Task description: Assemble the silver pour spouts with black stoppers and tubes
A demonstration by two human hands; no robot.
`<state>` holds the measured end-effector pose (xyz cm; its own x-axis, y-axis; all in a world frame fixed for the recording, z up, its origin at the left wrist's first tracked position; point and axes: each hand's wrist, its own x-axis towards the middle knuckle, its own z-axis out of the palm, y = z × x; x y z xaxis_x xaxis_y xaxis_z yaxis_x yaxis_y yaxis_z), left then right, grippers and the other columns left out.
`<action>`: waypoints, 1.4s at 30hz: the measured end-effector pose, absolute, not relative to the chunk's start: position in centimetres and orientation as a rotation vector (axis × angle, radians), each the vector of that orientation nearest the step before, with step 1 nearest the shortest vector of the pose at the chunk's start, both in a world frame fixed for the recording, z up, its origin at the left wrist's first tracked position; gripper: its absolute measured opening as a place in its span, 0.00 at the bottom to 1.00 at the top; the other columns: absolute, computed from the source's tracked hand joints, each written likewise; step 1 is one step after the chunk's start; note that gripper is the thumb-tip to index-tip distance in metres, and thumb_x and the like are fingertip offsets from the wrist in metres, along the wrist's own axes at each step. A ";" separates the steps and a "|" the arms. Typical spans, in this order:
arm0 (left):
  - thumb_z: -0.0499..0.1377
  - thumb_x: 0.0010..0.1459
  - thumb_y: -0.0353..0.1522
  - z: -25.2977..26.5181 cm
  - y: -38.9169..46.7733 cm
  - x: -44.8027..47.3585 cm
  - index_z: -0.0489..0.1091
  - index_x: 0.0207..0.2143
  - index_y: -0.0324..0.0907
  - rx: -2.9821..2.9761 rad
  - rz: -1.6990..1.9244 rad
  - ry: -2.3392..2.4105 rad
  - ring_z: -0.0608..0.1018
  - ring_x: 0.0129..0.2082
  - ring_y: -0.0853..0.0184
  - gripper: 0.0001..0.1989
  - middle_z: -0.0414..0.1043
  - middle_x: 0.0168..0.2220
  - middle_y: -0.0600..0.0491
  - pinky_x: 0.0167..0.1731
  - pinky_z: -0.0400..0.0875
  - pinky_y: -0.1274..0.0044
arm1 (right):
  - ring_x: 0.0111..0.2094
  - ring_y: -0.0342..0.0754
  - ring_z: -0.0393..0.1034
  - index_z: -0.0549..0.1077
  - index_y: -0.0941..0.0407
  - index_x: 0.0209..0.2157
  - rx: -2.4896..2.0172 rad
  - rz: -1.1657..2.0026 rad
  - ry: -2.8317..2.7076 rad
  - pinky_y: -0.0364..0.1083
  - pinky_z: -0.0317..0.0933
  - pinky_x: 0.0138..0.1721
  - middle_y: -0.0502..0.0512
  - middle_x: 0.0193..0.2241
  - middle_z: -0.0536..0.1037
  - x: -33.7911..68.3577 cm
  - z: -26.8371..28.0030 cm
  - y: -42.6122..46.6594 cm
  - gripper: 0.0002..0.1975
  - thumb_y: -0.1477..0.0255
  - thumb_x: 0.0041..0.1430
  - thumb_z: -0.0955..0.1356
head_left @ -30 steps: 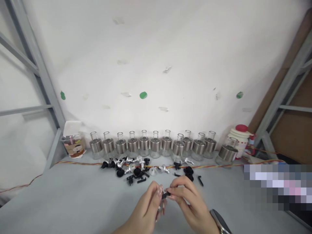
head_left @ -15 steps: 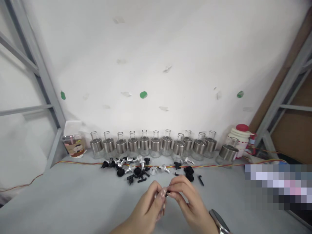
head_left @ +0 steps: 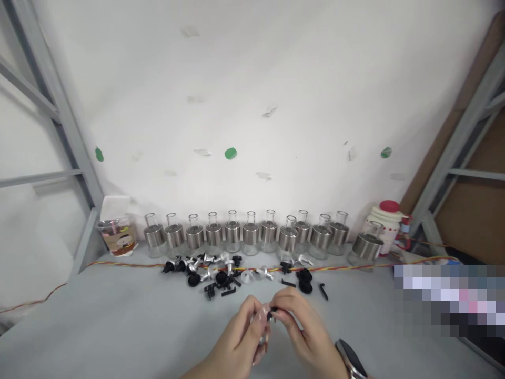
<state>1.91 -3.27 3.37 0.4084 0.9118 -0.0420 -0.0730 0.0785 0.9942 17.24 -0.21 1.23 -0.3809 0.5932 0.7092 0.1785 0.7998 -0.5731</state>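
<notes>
In the head view, the fingers of our left hand [head_left: 240, 337] and right hand [head_left: 304, 330] pinch a small black part [head_left: 270, 315] above the worktop [head_left: 118, 316]. More of it shows than 0.5 s ago; we judge the handling unfinished.

Shows brushed, satin metal around the shoulders of smooth, clear glass bottles [head_left: 250, 234] along the far edge of the surface [head_left: 138, 316]. Looks matt and smooth across that grey surface. Reads as dark plastic in the held black part [head_left: 270, 315] toward the near edge, and in loose black pieces [head_left: 193, 279] nearer the far edge, beside shiny, silvery spouts [head_left: 265, 272]. Turns clear and glossy on the cup [head_left: 117, 234] at the far left corner, under a paper-like label [head_left: 123, 241].
</notes>
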 end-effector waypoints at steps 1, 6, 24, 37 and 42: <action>0.45 0.54 0.49 3.5 -3.3 1.9 0.53 0.27 0.43 1.273 0.887 0.867 0.57 0.17 0.78 0.19 0.55 0.22 0.61 0.17 0.49 0.82 | 0.32 0.46 0.62 0.64 0.54 0.37 -0.564 0.489 -1.944 0.45 0.59 0.34 0.53 0.30 0.67 17.3 1.2 -0.2 0.08 0.79 0.59 0.58; 0.45 0.54 0.50 3.7 -3.4 2.0 0.53 0.28 0.43 1.275 0.872 0.893 0.57 0.17 0.78 0.19 0.55 0.21 0.62 0.19 0.50 0.81 | 0.34 0.46 0.63 0.64 0.54 0.38 -0.549 0.457 -1.947 0.45 0.60 0.35 0.54 0.31 0.68 17.5 1.0 -0.1 0.09 0.79 0.59 0.58; 0.44 0.56 0.47 3.3 -3.0 1.7 0.53 0.27 0.43 1.265 0.825 0.808 0.57 0.17 0.77 0.17 0.54 0.20 0.62 0.19 0.49 0.81 | 0.33 0.44 0.63 0.65 0.54 0.37 -0.567 0.451 -1.942 0.44 0.60 0.34 0.53 0.30 0.68 17.4 1.5 -0.3 0.08 0.78 0.59 0.58; 0.44 0.56 0.48 3.7 -2.9 1.4 0.55 0.27 0.42 1.260 0.809 0.840 0.58 0.18 0.77 0.18 0.55 0.21 0.61 0.19 0.50 0.81 | 0.31 0.45 0.64 0.65 0.54 0.36 -0.584 0.470 -1.939 0.45 0.61 0.32 0.53 0.29 0.68 17.2 1.4 -0.4 0.07 0.77 0.60 0.58; 0.43 0.57 0.46 3.9 -2.9 1.3 0.55 0.27 0.42 1.262 0.792 0.839 0.58 0.18 0.76 0.17 0.55 0.21 0.61 0.19 0.50 0.81 | 0.31 0.45 0.63 0.64 0.54 0.36 -0.568 0.463 -1.948 0.45 0.61 0.32 0.53 0.28 0.67 17.3 1.6 -0.4 0.07 0.76 0.60 0.58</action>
